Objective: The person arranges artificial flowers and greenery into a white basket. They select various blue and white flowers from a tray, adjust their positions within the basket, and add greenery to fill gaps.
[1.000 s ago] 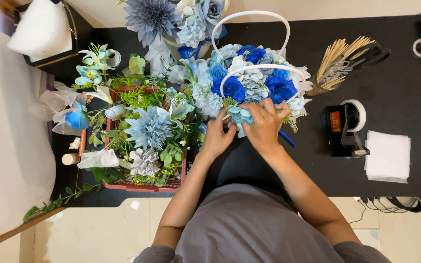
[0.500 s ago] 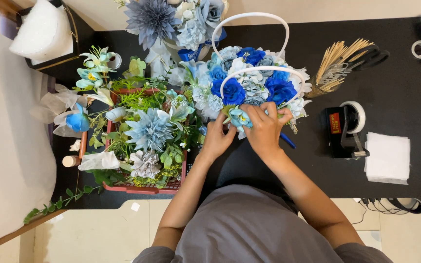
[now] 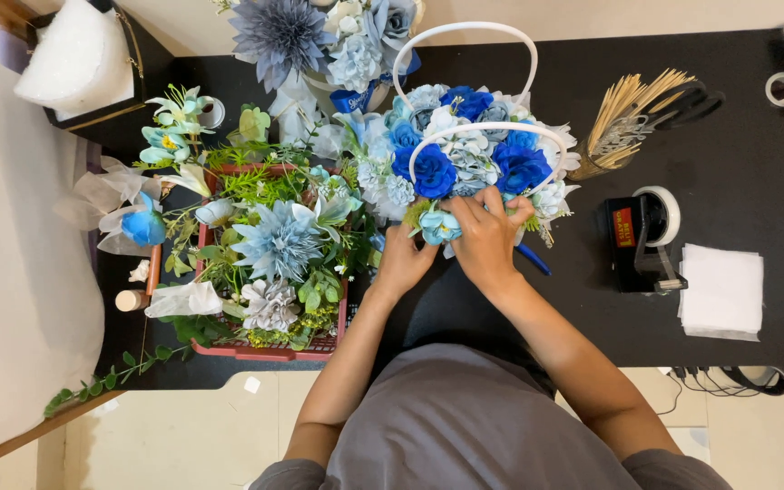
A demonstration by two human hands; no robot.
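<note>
At the table's near edge: a white-handled flower basket (image 3: 492, 136) is stood on the black table (image 3: 755, 191), directly before the person, packed with blue, pale blue and white blooms.
Thing in hand: a small light-blue flower (image 3: 437, 223) is held at the basket's front rim, just below a deep-blue rose (image 3: 433, 171).
Right hand (image 3: 487, 238): the fingers are curled over the basket's front edge and closed about the small flower's head or stem; exactly which part is pinched cannot be told.
Left hand (image 3: 403, 263): it is pressed in from the left under the same flower, fingertips hidden among petals; whether it is clenched or only steadying cannot be told.
Handling, as judged: the flower looks light, soft and easily crushed, so the stem below the head is the better place to be taken hold of; petals would likely be bent by a firm squeeze. The basket itself seems light and may be shifted if pushed.
To the left: a red crate (image 3: 265, 347) of greenery and a large spiky pale-blue bloom (image 3: 276, 243) is set just beside the basket.
To the right: a tape dispenser (image 3: 639, 238), a stack of white paper (image 3: 720, 290) and a bundle of wooden sticks (image 3: 628, 109) are laid well apart from the hands.
Behind: a second bouquet (image 3: 319, 41) is seen at the table's far edge.
</note>
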